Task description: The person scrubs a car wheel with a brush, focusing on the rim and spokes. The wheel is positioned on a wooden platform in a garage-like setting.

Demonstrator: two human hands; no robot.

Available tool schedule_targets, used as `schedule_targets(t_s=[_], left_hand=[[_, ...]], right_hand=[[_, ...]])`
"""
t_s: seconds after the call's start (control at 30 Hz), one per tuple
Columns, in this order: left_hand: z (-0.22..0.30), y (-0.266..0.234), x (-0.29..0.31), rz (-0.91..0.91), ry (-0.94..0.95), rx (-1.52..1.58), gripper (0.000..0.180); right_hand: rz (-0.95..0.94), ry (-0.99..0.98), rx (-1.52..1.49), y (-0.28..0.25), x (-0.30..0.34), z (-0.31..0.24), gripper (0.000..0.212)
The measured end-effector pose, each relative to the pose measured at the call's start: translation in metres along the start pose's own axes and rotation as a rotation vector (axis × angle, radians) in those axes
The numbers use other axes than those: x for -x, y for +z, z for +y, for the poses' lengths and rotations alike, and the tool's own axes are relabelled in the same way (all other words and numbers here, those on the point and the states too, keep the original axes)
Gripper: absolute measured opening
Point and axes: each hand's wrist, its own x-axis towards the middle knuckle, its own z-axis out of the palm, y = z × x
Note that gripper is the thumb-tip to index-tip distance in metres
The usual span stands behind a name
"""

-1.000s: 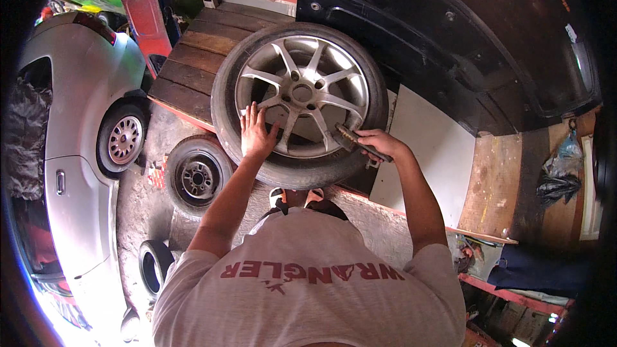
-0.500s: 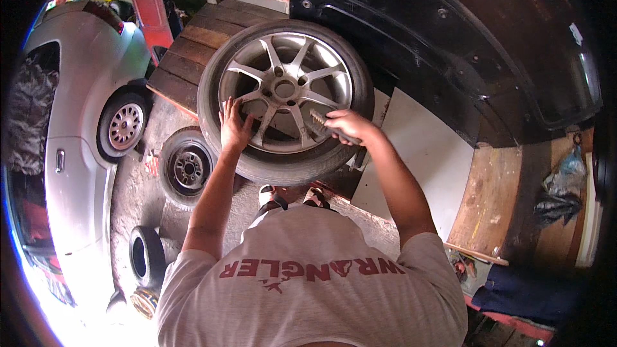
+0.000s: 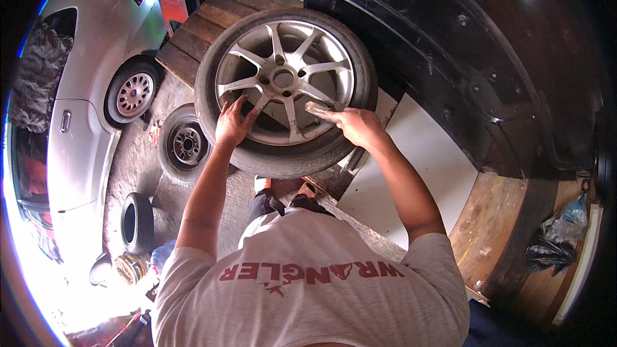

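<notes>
A silver multi-spoke alloy wheel with its black tire [image 3: 283, 166] faces me, resting by a wooden plank surface. My left hand [image 3: 235, 123] is at the wheel's lower left, its fingers curled over the rim lip and the thumb apart from them. In my right hand [image 3: 361, 125] is a brush [image 3: 319, 112] with a pale, worn head, held at the lower right of the rim near a spoke. My fingers hide most of its handle, and its bristles cannot be made out clearly now.
Wooden planks [image 3: 196, 29] lie behind the wheel. A large black panel [image 3: 424, 45] and a white board [image 3: 411, 173] are at the right. Left are a silver car [image 3: 87, 115], a steel wheel with tire [image 3: 186, 146] and a small loose tire [image 3: 137, 222]. A plastic bag [image 3: 554, 244] hangs far right.
My right hand has shifted slightly left and up with the brush, which has turned so its bristles show less. My left hand's fingers have curled more at the rim. The view has shifted slightly.
</notes>
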Motion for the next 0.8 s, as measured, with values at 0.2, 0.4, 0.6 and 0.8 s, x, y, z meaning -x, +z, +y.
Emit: schedule_targets(t_s=[0.2,0.4,0.6,0.8], left_hand=[[0.005,-0.001,-0.004,-0.034,-0.040,-0.018,0.061],[0.002,-0.005,-0.002,-0.056,-0.059,0.025,0.056],[0.004,-0.003,-0.005,-0.070,-0.038,0.017,0.058],[-0.008,0.007,-0.003,0.021,-0.005,0.007,0.045]], right_hand=[[-0.090,-0.018,0.188,0.012,-0.056,-0.019,0.031],[-0.238,0.018,0.185,-0.017,-0.060,-0.026,0.024],[-0.199,0.052,0.206,-0.018,-0.048,-0.005,0.027],[-0.082,-0.034,0.309,0.004,-0.046,-0.025,0.031]])
